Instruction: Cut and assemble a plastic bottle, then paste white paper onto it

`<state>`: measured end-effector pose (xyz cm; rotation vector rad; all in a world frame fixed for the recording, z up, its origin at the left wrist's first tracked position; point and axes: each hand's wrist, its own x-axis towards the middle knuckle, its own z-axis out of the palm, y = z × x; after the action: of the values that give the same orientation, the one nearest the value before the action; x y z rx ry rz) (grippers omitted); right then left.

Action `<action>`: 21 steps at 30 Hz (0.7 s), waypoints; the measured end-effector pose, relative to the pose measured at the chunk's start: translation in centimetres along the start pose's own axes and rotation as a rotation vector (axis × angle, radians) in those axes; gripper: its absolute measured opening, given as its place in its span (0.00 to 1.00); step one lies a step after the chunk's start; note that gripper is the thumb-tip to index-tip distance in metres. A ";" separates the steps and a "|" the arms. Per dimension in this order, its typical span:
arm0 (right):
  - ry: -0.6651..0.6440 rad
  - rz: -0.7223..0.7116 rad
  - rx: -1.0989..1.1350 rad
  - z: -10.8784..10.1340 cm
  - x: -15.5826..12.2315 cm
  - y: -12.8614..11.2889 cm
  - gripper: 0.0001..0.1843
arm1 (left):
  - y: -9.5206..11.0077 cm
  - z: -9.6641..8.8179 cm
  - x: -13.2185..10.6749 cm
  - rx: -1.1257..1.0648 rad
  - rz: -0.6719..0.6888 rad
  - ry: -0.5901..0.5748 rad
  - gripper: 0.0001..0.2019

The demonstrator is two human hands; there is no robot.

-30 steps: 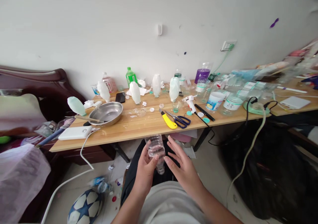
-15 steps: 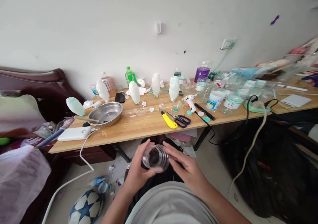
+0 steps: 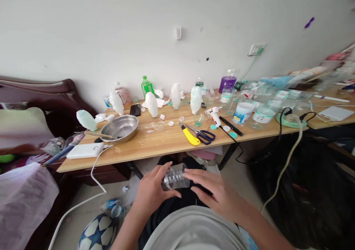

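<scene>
A clear ribbed plastic bottle piece (image 3: 175, 176) lies on its side between my two hands, over my lap and below the front edge of the wooden table (image 3: 166, 143). My left hand (image 3: 151, 192) wraps round its left end, fingers curled on it. My right hand (image 3: 213, 192) covers its right side, fingers laid over the top. On the table just beyond lie a yellow utility knife (image 3: 190, 135) and blue-handled scissors (image 3: 203, 134).
The table carries a steel bowl (image 3: 119, 127), a white power bank (image 3: 85, 150) with cable, a white glue gun (image 3: 215, 115), several white-coated bottles (image 3: 152, 104), a green bottle (image 3: 146, 85) and loose caps. A ball (image 3: 97, 233) lies on the floor left; a black bag (image 3: 310, 191) stands right.
The bottle was turned from upright to end-on and now lies sideways. Both hands dropped lower and closed round it; my right hand, open beside it before, now rests on it.
</scene>
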<state>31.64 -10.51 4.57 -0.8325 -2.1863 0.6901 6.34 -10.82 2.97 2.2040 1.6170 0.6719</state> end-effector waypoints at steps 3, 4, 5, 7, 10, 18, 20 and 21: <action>-0.213 0.027 0.123 0.7 0.6 0.6 0.25 | 0.7 0.5 -0.3 0.096 0.125 -0.026 0.47; -0.271 0.027 0.158 1.2 0.8 0.6 0.26 | 1.0 0.7 -0.4 0.145 0.161 -0.018 0.46; -0.311 0.017 0.181 1.7 0.9 0.7 0.26 | 1.3 0.9 -0.4 0.200 0.196 -0.005 0.45; -0.320 -0.015 0.189 3.1 1.0 0.7 0.24 | 1.7 1.1 -0.5 0.302 0.255 0.029 0.43; -0.228 -0.051 0.149 4.8 0.6 1.0 0.22 | 1.4 1.3 -0.7 0.347 0.294 0.108 0.42; 0.074 -0.336 -0.177 4.0 0.8 1.3 0.29 | -0.8 6.5 -3.1 -0.916 -0.195 0.602 0.58; 0.119 -0.383 -0.265 4.2 1.1 1.1 0.29 | -0.4 8.1 -3.6 -1.353 -0.395 0.450 0.53; 0.117 -0.401 -0.300 4.4 1.2 1.1 0.28 | -0.1 8.6 -3.7 -1.512 -0.469 0.363 0.51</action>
<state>28.05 -9.91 1.58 -0.5333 -2.2839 0.1154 10.07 -14.18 -4.95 0.6155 0.9746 1.4806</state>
